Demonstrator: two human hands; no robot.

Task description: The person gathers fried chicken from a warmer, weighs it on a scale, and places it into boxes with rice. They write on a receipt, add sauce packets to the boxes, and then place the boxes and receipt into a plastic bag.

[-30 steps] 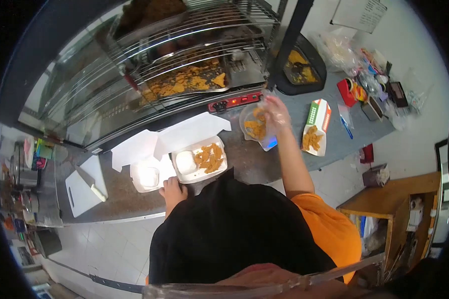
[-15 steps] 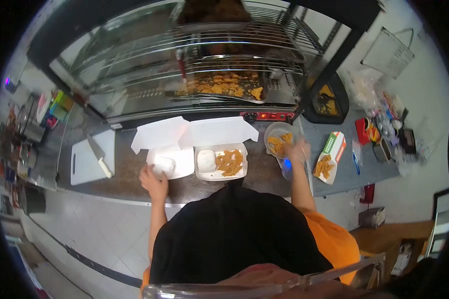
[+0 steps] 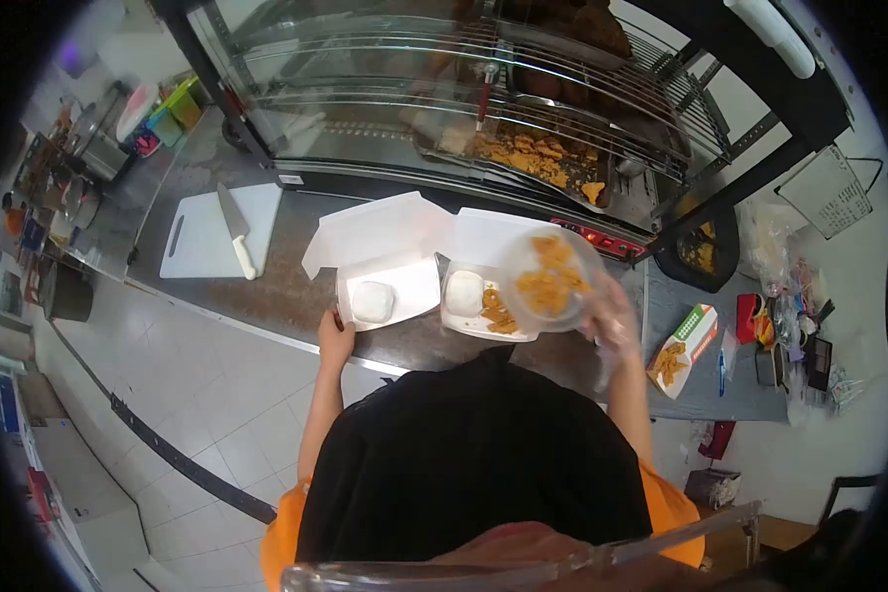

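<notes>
From where I watch, the right hand [image 3: 614, 326] is smeared by motion, so I cannot make out its fingers or how they meet the clear bowl [image 3: 551, 279] at its ten o'clock. That bowl covers the right part of the open box [image 3: 469, 296] beneath it, hiding how much food lies there. My own dark torso [image 3: 474, 464] blocks the near edge of the counter [image 3: 296, 286] and both forearms' lower lengths. The left hand [image 3: 335, 340] shows only its back; its fingertips are tucked out of sight. At two o'clock, the small clutter [image 3: 794, 331] is too tiny to identify.
</notes>
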